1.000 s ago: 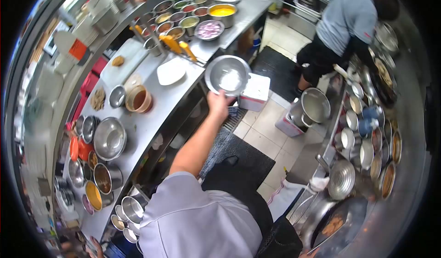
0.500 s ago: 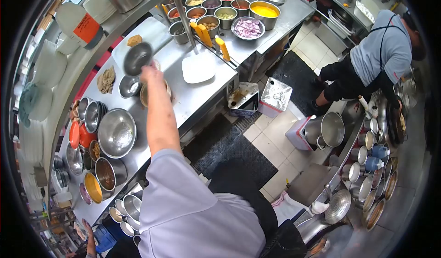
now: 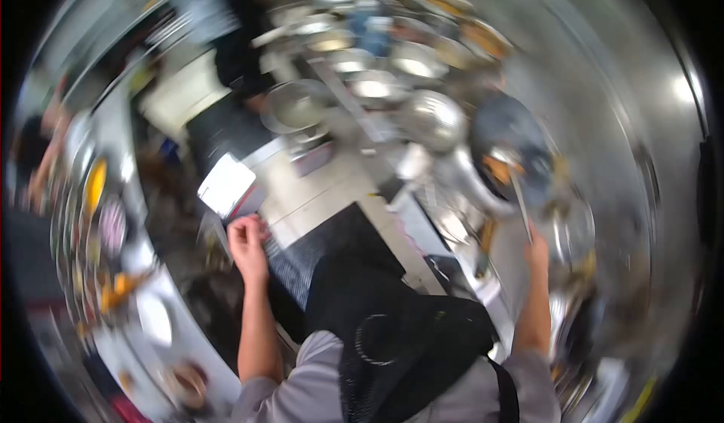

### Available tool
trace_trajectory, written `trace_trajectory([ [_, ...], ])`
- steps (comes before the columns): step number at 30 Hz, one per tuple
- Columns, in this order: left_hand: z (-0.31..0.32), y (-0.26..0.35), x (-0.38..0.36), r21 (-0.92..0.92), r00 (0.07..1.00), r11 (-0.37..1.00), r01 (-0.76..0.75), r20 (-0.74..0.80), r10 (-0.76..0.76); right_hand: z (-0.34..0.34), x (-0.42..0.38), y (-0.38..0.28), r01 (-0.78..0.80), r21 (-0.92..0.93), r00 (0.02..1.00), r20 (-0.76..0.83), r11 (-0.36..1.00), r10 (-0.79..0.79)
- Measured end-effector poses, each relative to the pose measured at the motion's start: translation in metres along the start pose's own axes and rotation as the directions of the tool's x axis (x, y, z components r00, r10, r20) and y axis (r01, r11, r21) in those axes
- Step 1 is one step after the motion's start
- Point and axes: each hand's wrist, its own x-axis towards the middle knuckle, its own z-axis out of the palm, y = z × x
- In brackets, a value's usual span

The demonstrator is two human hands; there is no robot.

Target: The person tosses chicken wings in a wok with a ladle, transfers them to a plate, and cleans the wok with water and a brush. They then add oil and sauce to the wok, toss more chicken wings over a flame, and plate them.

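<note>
- Black apron (image 3: pixel 392 325) covers the person's front, nearest to the camera.
- The left hand (image 3: pixel 246 236) is loosely curled and holds nothing, above the dark floor mat (image 3: pixel 317 249).
- The right hand (image 3: pixel 537 248) is closed around a thin metal handle (image 3: pixel 522 208).
- This handle reaches up into the dark wok (image 3: pixel 513 148); the view is blurred.

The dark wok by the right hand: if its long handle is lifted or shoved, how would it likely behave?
The wok looks like rigid metal, so probably stiff and heavy for its size. Its bowl shape suggests it may rock or tip if pushed. The right hand grips a thin handle; the orange food inside could slide. Blur limits certainty.
</note>
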Motion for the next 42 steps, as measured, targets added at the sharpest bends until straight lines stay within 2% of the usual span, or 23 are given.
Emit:
trace_trajectory([
  [3, 0.128, -0.057, -0.002, 0.316, 0.876, 0.933, -0.175, 0.483, 0.001, -0.033, -0.031, -0.032, -0.193, -0.222, 0.981, -0.023, 0.956, 0.192],
  [5, 0.21, -0.074, -0.007, 0.288, 0.792, 0.902, -0.32, 0.604, 0.088, -0.053, -0.054, -0.037, -0.25, -0.243, 0.968, -0.046, 0.937, 0.246],
  [7, 0.265, -0.118, 0.014, 0.405, 0.693, 0.671, -0.621, 0.684, 0.229, -0.077, -0.074, -0.038, -0.245, -0.278, 0.969, -0.074, 0.929, 0.234],
  [11, 0.34, -0.198, 0.046, 0.544, 0.757, 0.648, -0.534, 0.648, 0.08, -0.149, -0.103, -0.048, -0.279, -0.269, 0.96, -0.041, 0.922, 0.278],
  [13, 0.363, -0.209, 0.055, 0.683, 0.662, 0.519, -0.513, 0.7, -0.268, -0.157, -0.105, -0.035, -0.3, -0.313, 0.95, -0.013, 0.901, 0.311],
  [15, 0.371, -0.218, 0.052, 0.68, 0.654, 0.489, -0.547, 0.712, -0.258, -0.15, -0.102, -0.01, -0.239, -0.379, 0.959, 0.055, 0.894, 0.279],
  [17, 0.379, -0.22, 0.049, 0.557, 0.542, 0.428, -0.712, 0.823, -0.17, -0.126, -0.081, 0.004, -0.258, -0.327, 0.949, 0.092, 0.909, 0.303],
  [18, 0.388, -0.196, 0.037, 0.639, 0.566, 0.537, -0.551, 0.759, -0.322, -0.11, -0.069, 0.009, -0.267, -0.281, 0.94, 0.136, 0.922, 0.313],
  [19, 0.394, -0.186, 0.029, 0.636, 0.564, 0.537, -0.554, 0.761, -0.32, -0.089, -0.057, 0.016, -0.282, -0.258, 0.939, 0.122, 0.924, 0.32],
  [21, 0.403, -0.173, 0.021, 0.443, 0.528, 0.852, -0.279, 0.812, -0.249, -0.055, -0.027, 0.02, -0.308, -0.154, 0.94, 0.1, 0.939, 0.325],
  [22, 0.409, -0.159, 0.012, 0.363, 0.484, 0.912, -0.192, 0.843, -0.234, -0.039, -0.012, 0.018, -0.321, -0.072, 0.94, 0.098, 0.944, 0.327],
  [23, 0.413, -0.161, 0.008, 0.325, 0.457, 0.944, 0.049, 0.834, -0.31, -0.018, 0.002, 0.019, -0.318, 0.024, 0.946, 0.075, 0.948, 0.315],
  [25, 0.422, -0.164, -0.007, 0.232, 0.451, 0.924, 0.304, 0.819, -0.354, 0.03, 0.028, 0.015, -0.253, 0.243, 0.966, 0.011, 0.937, 0.258],
  [26, 0.426, -0.159, -0.013, 0.242, 0.443, 0.923, 0.3, 0.822, -0.359, 0.047, 0.038, 0.009, -0.189, 0.355, 0.975, -0.04, 0.915, 0.217],
  [28, 0.439, -0.144, -0.027, 0.277, 0.23, 0.687, 0.672, 0.804, -0.548, 0.064, 0.04, -0.014, -0.163, 0.47, 0.977, -0.047, 0.867, 0.209],
  [29, 0.446, -0.15, -0.031, 0.285, 0.162, 0.592, 0.754, 0.792, -0.588, 0.069, 0.04, -0.024, -0.128, 0.575, 0.98, -0.053, 0.808, 0.193],
  [30, 0.452, -0.152, -0.033, 0.322, 0.068, 0.502, 0.803, 0.787, -0.613, 0.038, 0.035, -0.042, -0.36, 0.494, 0.933, 0.217, 0.792, 0.288],
  [31, 0.459, -0.154, -0.035, 0.36, -0.029, 0.407, 0.839, 0.777, -0.629, 0.024, 0.025, -0.046, -0.368, 0.49, 0.93, 0.211, 0.79, 0.302],
  [32, 0.466, -0.15, -0.041, 0.371, -0.043, 0.4, 0.838, 0.776, -0.63, 0.015, 0.007, -0.047, -0.341, 0.474, 0.94, 0.186, 0.812, 0.286],
  [37, 0.518, -0.165, -0.061, 0.648, -0.201, 0.49, 0.583, 0.699, -0.686, 0.006, -0.064, -0.043, -0.319, 0.437, 0.931, -0.021, 0.841, 0.365],
  [39, 0.522, -0.22, -0.07, 0.633, -0.133, 0.512, 0.582, 0.694, -0.707, 0.004, -0.077, -0.043, -0.561, 0.205, 0.819, -0.007, 0.802, 0.574],
  [41, 0.523, -0.234, -0.079, 0.607, -0.058, 0.546, 0.578, 0.697, -0.714, -0.011, -0.079, -0.059, -0.566, 0.191, 0.82, 0.023, 0.802, 0.573],
  [42, 0.526, -0.223, -0.085, 0.54, -0.025, 0.542, 0.643, 0.723, -0.691, -0.012, -0.08, -0.058, -0.445, 0.281, 0.88, -0.04, 0.85, 0.474],
])
